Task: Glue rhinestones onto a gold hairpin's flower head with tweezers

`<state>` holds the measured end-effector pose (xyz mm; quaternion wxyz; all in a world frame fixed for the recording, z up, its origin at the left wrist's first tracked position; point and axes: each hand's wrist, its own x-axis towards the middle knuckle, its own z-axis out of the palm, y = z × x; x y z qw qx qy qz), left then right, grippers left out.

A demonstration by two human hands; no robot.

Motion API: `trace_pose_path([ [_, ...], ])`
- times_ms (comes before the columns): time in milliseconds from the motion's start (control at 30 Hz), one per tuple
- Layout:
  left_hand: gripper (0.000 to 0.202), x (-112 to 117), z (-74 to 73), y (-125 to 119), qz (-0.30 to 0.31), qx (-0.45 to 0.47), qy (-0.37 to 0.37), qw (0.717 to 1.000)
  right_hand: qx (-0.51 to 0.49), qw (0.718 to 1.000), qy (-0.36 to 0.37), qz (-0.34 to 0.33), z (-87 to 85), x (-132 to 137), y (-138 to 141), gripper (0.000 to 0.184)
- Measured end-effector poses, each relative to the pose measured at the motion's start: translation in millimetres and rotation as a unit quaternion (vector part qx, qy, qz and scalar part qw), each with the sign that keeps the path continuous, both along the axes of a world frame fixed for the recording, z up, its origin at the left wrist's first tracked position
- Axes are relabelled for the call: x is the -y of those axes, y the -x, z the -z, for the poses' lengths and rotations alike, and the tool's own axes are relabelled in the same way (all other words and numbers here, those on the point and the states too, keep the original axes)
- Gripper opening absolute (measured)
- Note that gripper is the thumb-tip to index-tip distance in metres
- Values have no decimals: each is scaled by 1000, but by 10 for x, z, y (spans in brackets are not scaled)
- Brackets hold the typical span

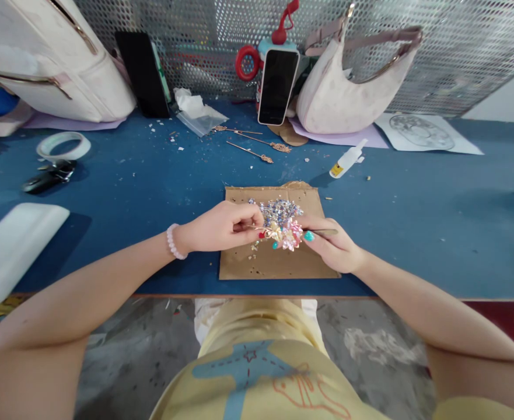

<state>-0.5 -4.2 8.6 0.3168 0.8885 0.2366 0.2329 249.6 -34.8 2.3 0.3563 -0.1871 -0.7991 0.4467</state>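
Gripped from two sides, a flower ornament (288,233), close over the middle of a cardboard sheet (274,265); hard to tell whether resting on the cardboard or lifted a little from it. On the one side the left hand (221,226), curled nearly shut, thumb and forefinger pinched together on the gold-coloured end of the ornament; around its wrist a pale bead bracelet (172,242). On the other side the right hand (333,248), closed as well, fingers folded over a thin metal stem (328,231) poking out away from the flower, one teal nail touching the pink petals. Just behind the grip, on the far half of the cardboard, a small heap of shiny beads (278,210), very near the fingertips. Below the grip, a few loose crumbs on the cardboard. Farther behind the grip and to its right, a small white glue bottle (348,158) lying on the blue table (414,221). Straight behind the grip, well apart, three gold hairpins (257,153) lying flat, and beyond them a phone (278,86) propped upright with dark screen, just beside a pale handbag (339,96). Far to the left of the grip, a roll of tape (63,146), a black object (49,177) near it, and a white tray (11,245) at the near table edge
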Motion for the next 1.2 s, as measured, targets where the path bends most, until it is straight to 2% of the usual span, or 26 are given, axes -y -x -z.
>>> trace_pose_path([
  [300,8,-26,-5,7,32,-10,-46,998,12,999,25,22,-4,13,-7,32],
  [433,10,-29,-3,17,45,-10,-53,998,7,997,82,10,-45,0,22,34],
  [667,13,-17,40,21,62,-2,-24,998,-32,983,181,-10,-31,-32,40,33],
  [900,16,3,52,-1,65,12,-13,998,-21,982,183,-39,-54,-44,51,32],
  [1200,11,-2,31,19,62,-4,1,998,-58,975,214,-29,-8,-56,9,32],
])
